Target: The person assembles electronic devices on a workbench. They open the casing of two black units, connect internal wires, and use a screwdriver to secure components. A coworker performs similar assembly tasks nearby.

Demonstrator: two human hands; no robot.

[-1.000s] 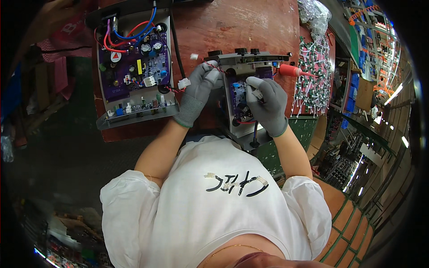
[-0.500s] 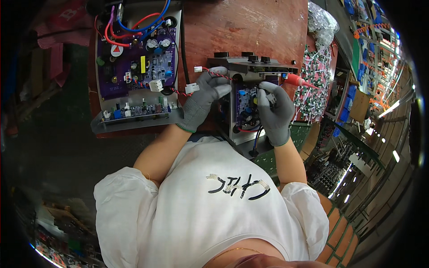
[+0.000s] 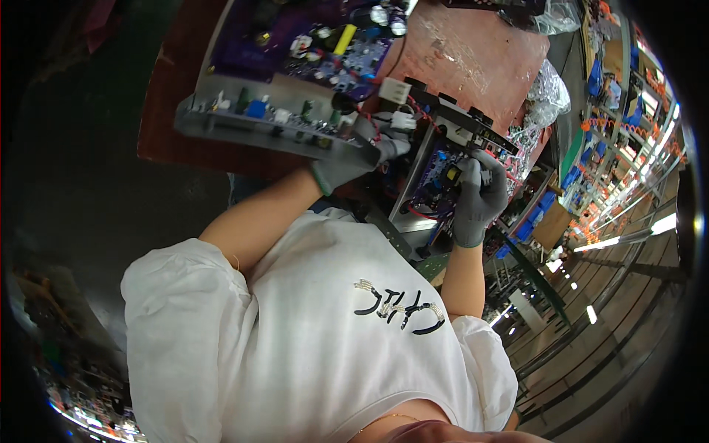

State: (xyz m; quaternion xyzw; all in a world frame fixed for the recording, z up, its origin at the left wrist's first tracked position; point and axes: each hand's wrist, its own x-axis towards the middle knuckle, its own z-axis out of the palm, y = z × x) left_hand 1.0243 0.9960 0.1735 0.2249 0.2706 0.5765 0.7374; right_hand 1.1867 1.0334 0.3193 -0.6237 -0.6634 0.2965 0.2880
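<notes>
My left hand point(image 3: 358, 156), in a grey glove, is between two open metal electronics units, close to the front right corner of the left unit point(image 3: 258, 136). White connectors point(image 3: 395, 90) on red-and-black twisted wires lie around its fingers, which are too blurred to show a grip. Over the right unit point(image 3: 415, 173), my gloved right hand point(image 3: 478, 196) has thumb and fingertips pressed together. Something small and grey between them cannot be made out. Beneath those fingers sits a circuit board point(image 3: 437, 168) with blue and yellow parts. The left unit carries a larger purple board point(image 3: 247, 53).
Both units rest on a worn red-brown tabletop point(image 3: 465, 48), whose left edge drops to a dark floor. Clear plastic bags point(image 3: 548, 96) lie at the right, near a heap of small wired parts. Shelving with blue bins point(image 3: 535, 214) stands farther right.
The view has shifted and tilted, so both units appear higher and rotated. My left hand has come closer to the right unit's side. My right hand stays over its board, fingertips still together.
</notes>
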